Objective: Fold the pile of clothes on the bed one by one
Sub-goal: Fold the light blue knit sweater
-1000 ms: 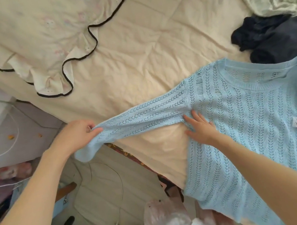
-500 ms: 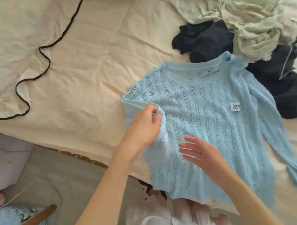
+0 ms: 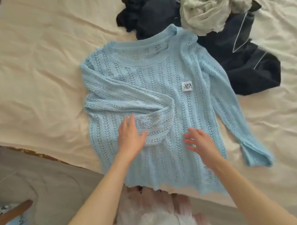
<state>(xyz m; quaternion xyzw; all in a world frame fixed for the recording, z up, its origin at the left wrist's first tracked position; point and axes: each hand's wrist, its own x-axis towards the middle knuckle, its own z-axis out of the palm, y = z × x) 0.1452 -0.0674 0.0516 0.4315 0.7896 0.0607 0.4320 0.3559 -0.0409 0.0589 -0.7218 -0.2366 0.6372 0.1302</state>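
A light blue open-knit sweater (image 3: 151, 85) lies flat on the cream bed sheet (image 3: 31, 75), neck away from me. Its left sleeve (image 3: 123, 100) is folded across the chest, the cuff lying near the middle. My left hand (image 3: 130, 136) rests flat on the sweater beside that cuff, fingers straight. My right hand (image 3: 198, 141) hovers over or lightly touches the lower body of the sweater, fingers spread. The right sleeve (image 3: 235, 119) lies stretched out down the right side.
Behind the sweater lies a pile: a dark navy garment (image 3: 149, 14), a pale green crumpled garment (image 3: 209, 4) and a navy piece with white piping (image 3: 246, 61). The bed's edge (image 3: 36, 155) runs at lower left, with floor and clutter below it.
My left hand has carried the left sleeve across the sweater, laid it on the chest, let go and flattened. My right hand has shifted down and right. The view has swung right.
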